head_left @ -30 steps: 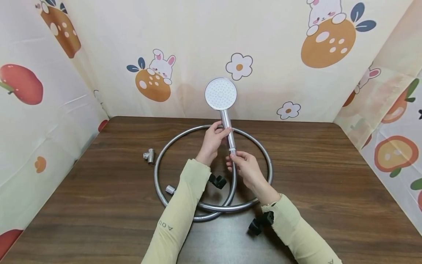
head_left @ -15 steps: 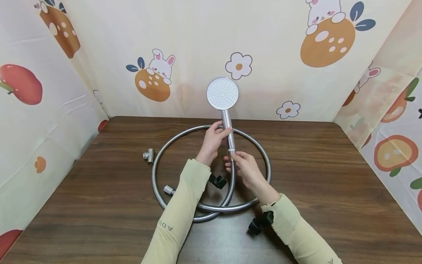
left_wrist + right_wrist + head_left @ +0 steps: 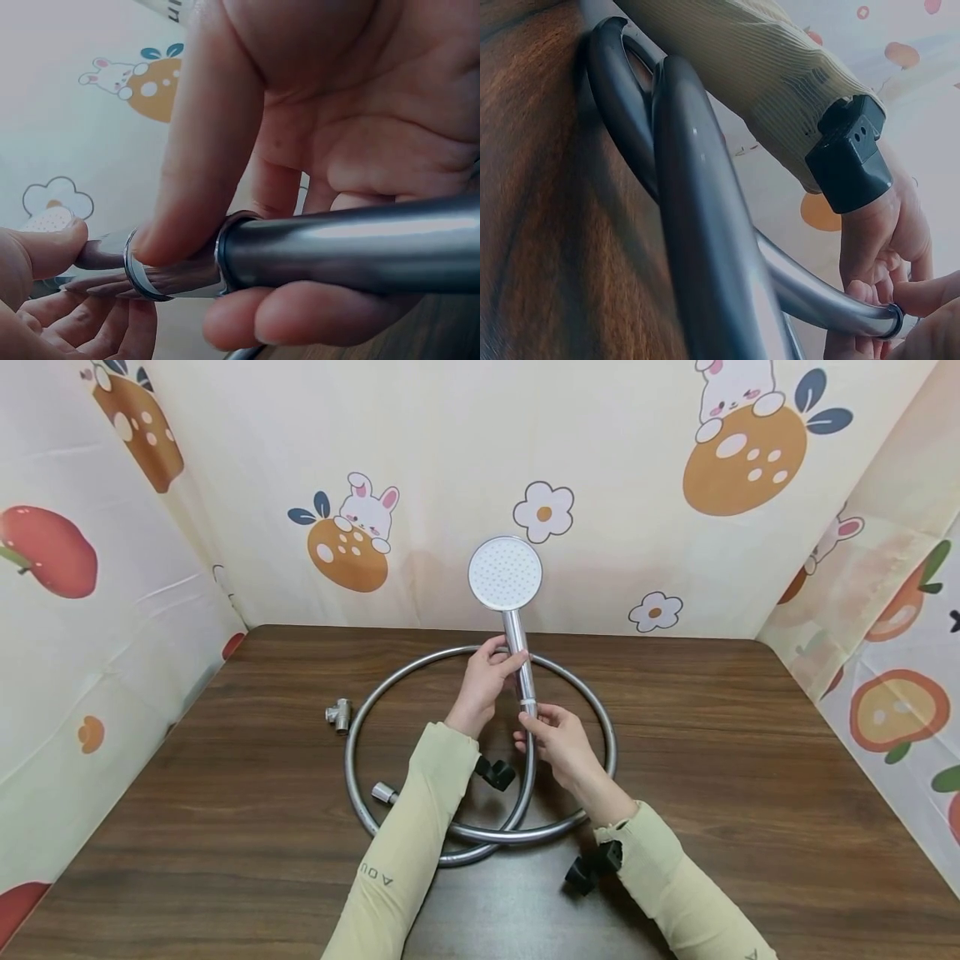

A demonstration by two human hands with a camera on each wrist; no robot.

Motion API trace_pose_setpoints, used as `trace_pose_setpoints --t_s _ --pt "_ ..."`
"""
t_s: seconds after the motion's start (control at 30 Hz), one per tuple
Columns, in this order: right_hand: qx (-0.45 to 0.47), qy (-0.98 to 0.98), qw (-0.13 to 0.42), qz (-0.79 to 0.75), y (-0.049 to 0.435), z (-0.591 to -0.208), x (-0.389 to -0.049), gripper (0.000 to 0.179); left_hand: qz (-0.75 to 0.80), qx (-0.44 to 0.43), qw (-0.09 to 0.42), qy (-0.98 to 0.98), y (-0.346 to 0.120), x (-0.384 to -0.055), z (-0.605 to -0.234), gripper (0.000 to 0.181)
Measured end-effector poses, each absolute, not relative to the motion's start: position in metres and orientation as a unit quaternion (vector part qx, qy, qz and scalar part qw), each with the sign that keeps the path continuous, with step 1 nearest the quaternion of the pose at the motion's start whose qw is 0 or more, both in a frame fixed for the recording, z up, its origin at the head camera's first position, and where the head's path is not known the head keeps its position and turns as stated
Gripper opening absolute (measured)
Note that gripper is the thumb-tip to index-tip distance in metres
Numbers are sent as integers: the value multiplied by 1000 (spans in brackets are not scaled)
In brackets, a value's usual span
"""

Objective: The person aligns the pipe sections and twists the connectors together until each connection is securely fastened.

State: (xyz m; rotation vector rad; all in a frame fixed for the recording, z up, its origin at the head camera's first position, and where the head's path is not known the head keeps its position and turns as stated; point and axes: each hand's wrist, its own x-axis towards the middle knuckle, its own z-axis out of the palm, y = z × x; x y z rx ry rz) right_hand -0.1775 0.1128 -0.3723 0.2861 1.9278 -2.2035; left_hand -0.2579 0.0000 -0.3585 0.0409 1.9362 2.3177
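Observation:
A chrome shower head with a white dotted face (image 3: 505, 573) stands tilted up at the table's back. My left hand (image 3: 480, 683) holds its handle (image 3: 524, 678) between thumb and fingers. Just below, my right hand (image 3: 567, 745) pinches the nut at the top of the metal shower hose (image 3: 529, 768), at the handle's lower end. In the left wrist view, the right thumb (image 3: 191, 202) presses on the shiny nut (image 3: 184, 277), with fingers curled beneath the hose (image 3: 352, 247). The right wrist view shows the left hand (image 3: 885, 240) beyond the hose loops (image 3: 705, 217).
The hose lies in wide loops on the brown wooden table (image 3: 712, 760). Its other end fitting (image 3: 384, 792) rests beside the left sleeve. A small chrome T-shaped valve (image 3: 340, 715) lies left of the loops. Patterned cloth walls (image 3: 450, 443) enclose the back and sides.
The right thumb and fingers have shifted slightly on the nut. The shower head has swung a little to the right, and the hose loops have slid slightly left. The left hand keeps its hold.

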Motion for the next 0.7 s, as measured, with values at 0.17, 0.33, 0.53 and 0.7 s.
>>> trace_pose_setpoints --t_s 0.17,0.33,0.53,0.7 --pt "102 652 94 -745 111 -371 -178 36 764 18 58 642 0 -258 -358 37" --pt "100 652 96 -745 110 -371 -177 33 765 20 57 641 0 -258 -358 37" --pt "99 655 101 -742 109 -370 -177 33 761 15 58 647 -1 -258 -359 37" --pt "91 656 106 -741 110 -369 -176 35 761 15 58 646 -1 -258 -359 37"
